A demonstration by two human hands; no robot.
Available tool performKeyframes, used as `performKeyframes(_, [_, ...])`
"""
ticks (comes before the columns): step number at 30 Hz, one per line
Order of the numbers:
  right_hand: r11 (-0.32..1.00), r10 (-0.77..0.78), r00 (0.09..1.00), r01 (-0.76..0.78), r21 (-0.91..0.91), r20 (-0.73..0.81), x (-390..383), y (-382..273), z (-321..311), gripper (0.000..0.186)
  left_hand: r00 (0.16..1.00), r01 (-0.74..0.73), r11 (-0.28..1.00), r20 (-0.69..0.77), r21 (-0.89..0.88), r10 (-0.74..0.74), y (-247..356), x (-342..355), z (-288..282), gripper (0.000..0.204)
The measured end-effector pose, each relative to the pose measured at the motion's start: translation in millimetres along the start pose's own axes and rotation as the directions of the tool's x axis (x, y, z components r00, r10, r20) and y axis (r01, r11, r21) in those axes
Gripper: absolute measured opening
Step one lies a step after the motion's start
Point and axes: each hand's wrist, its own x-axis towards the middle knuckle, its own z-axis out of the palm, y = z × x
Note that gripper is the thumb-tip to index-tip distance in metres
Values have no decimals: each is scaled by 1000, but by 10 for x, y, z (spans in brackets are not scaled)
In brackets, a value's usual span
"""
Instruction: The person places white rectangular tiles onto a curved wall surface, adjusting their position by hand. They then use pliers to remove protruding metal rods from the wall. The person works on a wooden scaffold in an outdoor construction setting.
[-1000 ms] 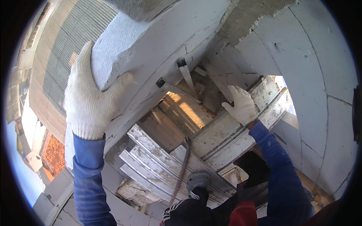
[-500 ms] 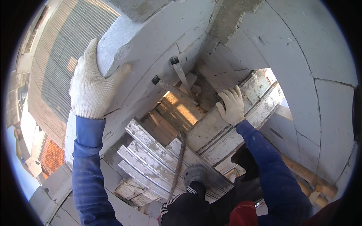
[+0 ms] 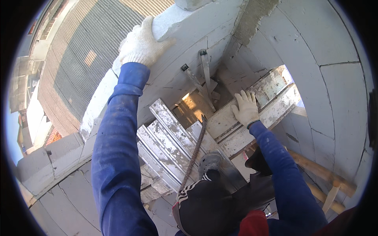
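My left hand [image 3: 142, 45], in a white knit glove, rests over the top edge of a pale block wall [image 3: 189, 33]. Its thumb is spread along the wall's inner side; some of the other fingers are hard to make out. Lower and to the right, my right hand [image 3: 246, 108], gloved too, lies with fingers apart on a mortar-stained long plank [image 3: 232, 114] of a raised platform. Neither hand appears to hold a loose object. My foot in a grey clog [image 3: 210, 162] stands on ribbed, stained metal planks [image 3: 165, 137], beside a rusty bent bar [image 3: 195, 151].
Two square metal tubes [image 3: 205, 67] lean at the inner wall above a deep gap with a sunlit floor [image 3: 189, 103]. Block walls surround me, with an opening on the right. A wooden pole frame [image 3: 319, 169] stands lower right. Beyond the left wall lies a corrugated roof [image 3: 90, 51].
My left hand has shifted up and to the right in view along the wall top, its arm reaching further. The view has turned; my right hand stays on the plank.
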Motion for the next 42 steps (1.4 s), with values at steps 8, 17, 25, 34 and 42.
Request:
performKeyframes(8, [998,36,968,-48,41,247,-1536,-650,54,76,990,89,995,110,-47,-83,51,-144,-319,88])
performKeyframes(17, [990,78,906,-119,72,416,-1758,-582,137,77,992,28,998,-124,58,-20,87,-503,-153,104])
performKeyframes(25, [970,127,871,-210,125,475,-1745,-590,195,89,861,-504,-691,-361,-519,-358,-441,-925,-1850,111])
performKeyframes(34, [961,121,879,-220,166,461,-1762,-617,168,90,673,-717,-517,-656,-467,-342,-551,-505,-2511,82])
performKeyframes(42, [952,122,884,-232,199,451,-1764,-571,307,89,604,-790,-386,-715,-477,-353,-538,-352,-2524,60])
